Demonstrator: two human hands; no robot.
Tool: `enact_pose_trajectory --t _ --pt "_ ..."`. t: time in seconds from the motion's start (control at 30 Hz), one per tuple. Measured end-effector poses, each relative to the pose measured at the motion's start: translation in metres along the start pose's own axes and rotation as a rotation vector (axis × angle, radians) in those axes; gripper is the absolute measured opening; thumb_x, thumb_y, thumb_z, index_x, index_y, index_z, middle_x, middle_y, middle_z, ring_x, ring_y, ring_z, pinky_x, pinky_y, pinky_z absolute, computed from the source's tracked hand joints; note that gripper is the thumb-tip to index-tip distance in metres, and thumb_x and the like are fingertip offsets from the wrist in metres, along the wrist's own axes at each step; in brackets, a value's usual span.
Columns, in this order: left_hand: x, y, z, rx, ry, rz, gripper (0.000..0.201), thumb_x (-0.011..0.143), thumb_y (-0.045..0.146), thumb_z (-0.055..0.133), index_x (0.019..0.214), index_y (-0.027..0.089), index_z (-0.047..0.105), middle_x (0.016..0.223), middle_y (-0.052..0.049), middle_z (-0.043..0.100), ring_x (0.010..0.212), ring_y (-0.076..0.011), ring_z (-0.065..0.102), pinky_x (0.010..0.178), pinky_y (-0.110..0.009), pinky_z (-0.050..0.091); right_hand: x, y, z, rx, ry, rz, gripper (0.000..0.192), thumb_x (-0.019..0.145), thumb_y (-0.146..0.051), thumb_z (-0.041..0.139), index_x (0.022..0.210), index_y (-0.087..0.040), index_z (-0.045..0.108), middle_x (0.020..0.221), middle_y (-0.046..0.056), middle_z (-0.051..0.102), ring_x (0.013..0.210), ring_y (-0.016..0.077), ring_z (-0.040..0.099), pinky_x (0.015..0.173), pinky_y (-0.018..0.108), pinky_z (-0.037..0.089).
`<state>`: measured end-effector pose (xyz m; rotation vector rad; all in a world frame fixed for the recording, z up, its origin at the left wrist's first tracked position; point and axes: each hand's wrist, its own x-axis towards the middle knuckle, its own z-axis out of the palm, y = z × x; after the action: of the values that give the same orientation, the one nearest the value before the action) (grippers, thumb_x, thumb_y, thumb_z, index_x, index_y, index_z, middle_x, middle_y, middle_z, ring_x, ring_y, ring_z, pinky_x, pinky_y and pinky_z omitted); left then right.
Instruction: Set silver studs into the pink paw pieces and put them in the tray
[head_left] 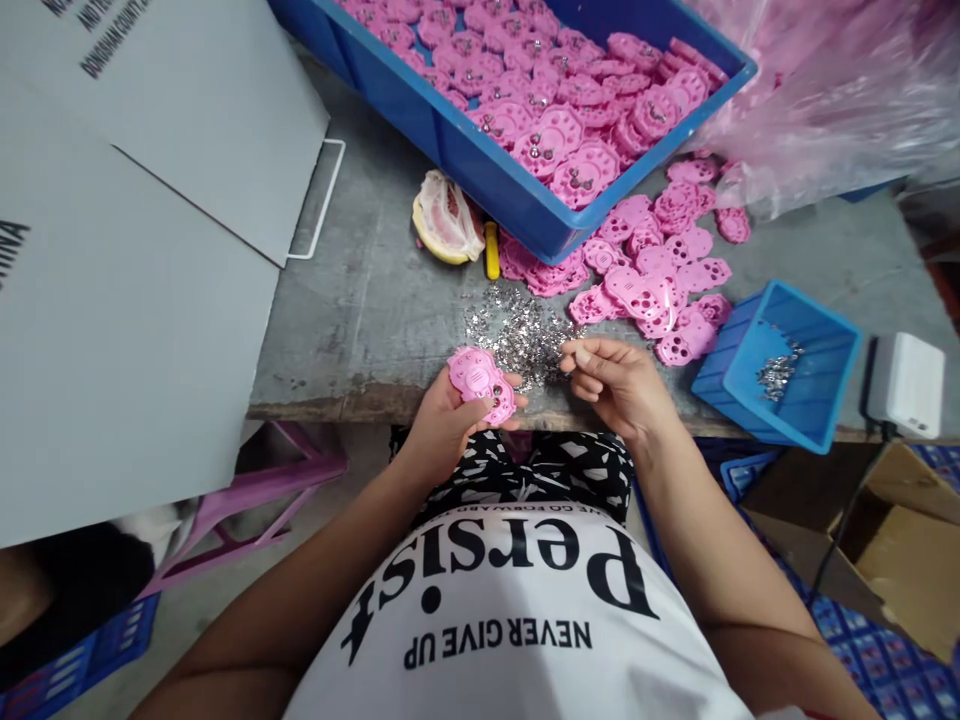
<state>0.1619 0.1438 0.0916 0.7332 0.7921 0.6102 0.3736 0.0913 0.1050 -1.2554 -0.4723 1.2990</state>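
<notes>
Head view: pink plastic piece (481,382) gripped in left hand (450,415), paw-shaped, rounded lobes, small holes and a slotted grille on the upper face, a few dark specks near the lower edge. Held just over the near edge of the grey table (375,300), tilted toward the body. Thumb across the right side of the piece, fingers wrapped beneath.

Right hand (619,385) just beside, apart from the piece, fingers curled with thumb and forefinger pinched together; too small to tell whether anything sits between them. Directly behind both hands, a loose heap of small metal bits (517,335), spread thin toward the table edge.

Farther back, a scatter of more pink pieces (652,270) lying flat, spilling from under a big blue bin (480,165) filled with the same. Small blue tray (780,375) to the right, tipped over the table edge, a few metal bits inside. White box (907,385) beyond it, near the corner.

Peeled fruit (445,222) and a yellow stick (491,250) touching the bin's front wall. Bare table left of the heap, open up to a grey cardboard sheet (142,250) overhanging the left edge. Clear plastic bag (832,95) at the far right
</notes>
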Motion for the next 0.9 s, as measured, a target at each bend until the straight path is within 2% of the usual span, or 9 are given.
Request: enact_pose_trajectory --t 0.23,0.37,0.53,0.6,0.7,0.8,0.9 --pt "-0.005 0.004 0.001 0.009 -0.007 0.020 0.058 0.073 0.017 0.074 0.126 0.020 0.052 0.113 -0.009 0.075 0.093 -0.0272 0.076 0.074 -0.038 0.062 -0.013 -0.005 0.010 -0.009 -0.071 -0.002 0.028 0.062 -0.032 0.092 0.088 -0.023 0.084 0.076 0.002 0.074 0.052 0.0072 0.039 0.050 0.027 0.031" --pt "-0.006 0.005 0.003 0.012 -0.028 0.024 0.056 0.075 0.019 0.075 0.125 0.020 0.052 0.112 -0.009 0.075 0.093 -0.0272 0.076 0.073 -0.039 0.062 -0.020 -0.006 0.012 -0.093 -0.051 -0.042 0.027 0.065 -0.034 0.091 0.091 -0.026 0.085 0.080 0.002 0.076 0.054 0.0093 0.043 0.051 0.029 0.033" --pt "-0.005 0.006 0.004 -0.008 -0.062 0.020 0.062 0.072 0.018 0.076 0.128 0.020 0.052 0.113 -0.009 0.075 0.091 -0.0264 0.076 0.071 -0.037 0.062 -0.021 0.000 0.007 -0.264 -0.051 -0.138 0.027 0.079 -0.036 0.082 0.104 -0.026 0.083 0.087 0.002 0.077 0.056 0.0113 0.047 0.054 0.029 0.037" --pt "-0.005 0.005 0.003 -0.010 -0.059 0.023 0.062 0.071 0.018 0.076 0.128 0.020 0.052 0.112 -0.009 0.075 0.091 -0.0259 0.076 0.071 -0.036 0.062 -0.015 0.004 0.001 -0.443 -0.019 -0.215 0.025 0.085 -0.035 0.075 0.107 -0.026 0.081 0.089 0.004 0.078 0.061 0.0141 0.053 0.058 0.031 0.041" --pt "-0.004 0.004 0.001 -0.001 -0.035 0.028 0.060 0.071 0.018 0.075 0.126 0.019 0.052 0.111 -0.009 0.075 0.090 -0.0256 0.076 0.070 -0.035 0.062 -0.001 0.010 -0.009 -0.925 0.080 -0.416 0.021 0.091 -0.025 0.064 0.103 -0.022 0.080 0.093 0.008 0.077 0.081 0.0232 0.065 0.076 0.039 0.049" --pt "-0.004 0.001 -0.004 0.002 -0.003 0.024 0.058 0.071 0.018 0.075 0.125 0.020 0.053 0.110 -0.008 0.075 0.090 -0.0250 0.075 0.069 -0.035 0.062 0.011 0.017 -0.014 -1.394 0.142 -0.562 0.027 0.096 -0.021 0.054 0.104 -0.019 0.080 0.100 0.014 0.074 0.095 0.0317 0.063 0.084 0.046 0.049" --pt "-0.002 -0.003 -0.010 0.002 0.024 0.018 0.060 0.070 0.020 0.076 0.125 0.021 0.053 0.111 -0.008 0.075 0.090 -0.0252 0.075 0.070 -0.035 0.061 0.019 0.024 -0.007 -1.573 0.099 -0.668 0.031 0.098 -0.021 0.052 0.112 -0.020 0.079 0.108 0.015 0.071 0.098 0.0320 0.059 0.084 0.046 0.049"
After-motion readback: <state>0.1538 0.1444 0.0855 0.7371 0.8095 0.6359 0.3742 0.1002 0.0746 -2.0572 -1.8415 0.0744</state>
